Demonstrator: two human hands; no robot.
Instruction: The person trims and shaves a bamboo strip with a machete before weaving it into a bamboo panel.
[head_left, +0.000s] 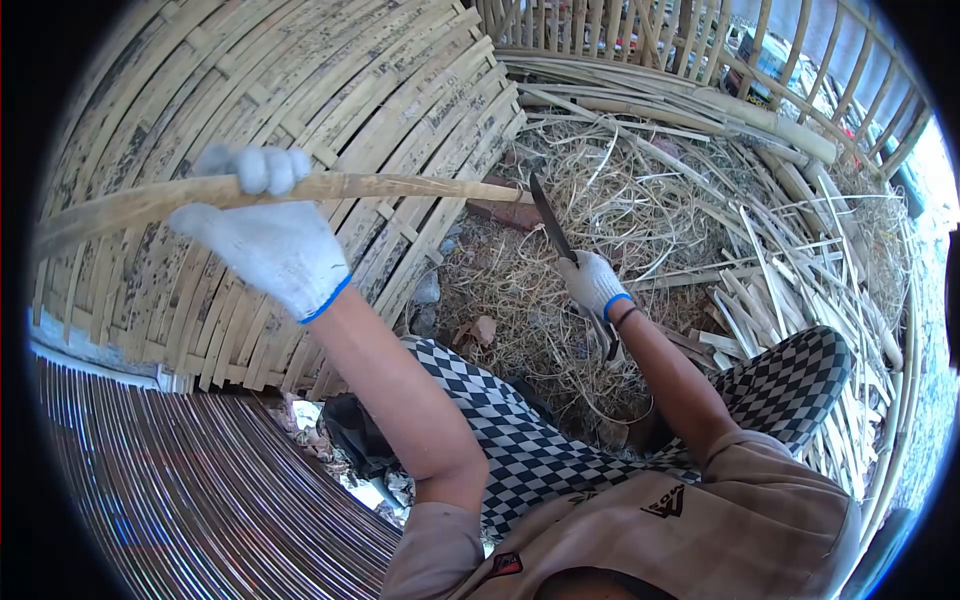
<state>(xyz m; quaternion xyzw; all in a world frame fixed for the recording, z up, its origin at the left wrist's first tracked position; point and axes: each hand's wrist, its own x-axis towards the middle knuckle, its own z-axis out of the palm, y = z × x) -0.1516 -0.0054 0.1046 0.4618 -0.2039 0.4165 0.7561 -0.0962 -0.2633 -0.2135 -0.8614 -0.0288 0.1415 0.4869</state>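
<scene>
My left hand (pixel 265 215), in a white glove with a blue cuff, is wrapped round a long bamboo strip (pixel 400 187). The strip runs from the left edge of view to the middle, its pale tip beside the blade. In my right hand (pixel 592 282), gloved the same way, is a large knife (pixel 548 218). Its dark blade points up and away from me and overlaps the strip's end in this view. The lower end of the knife's handle shows below the glove. Behind the strip's tip lies a reddish brick (pixel 507 213), partly hidden.
Thin bamboo shavings (pixel 650 205) cover the ground ahead. Split bamboo pieces (pixel 755 310) are heaped at the right, and long poles (pixel 770 120) lie along the bamboo fence (pixel 620 30). A woven bamboo wall (pixel 330 90) stands at left, above a corrugated sheet (pixel 200 480).
</scene>
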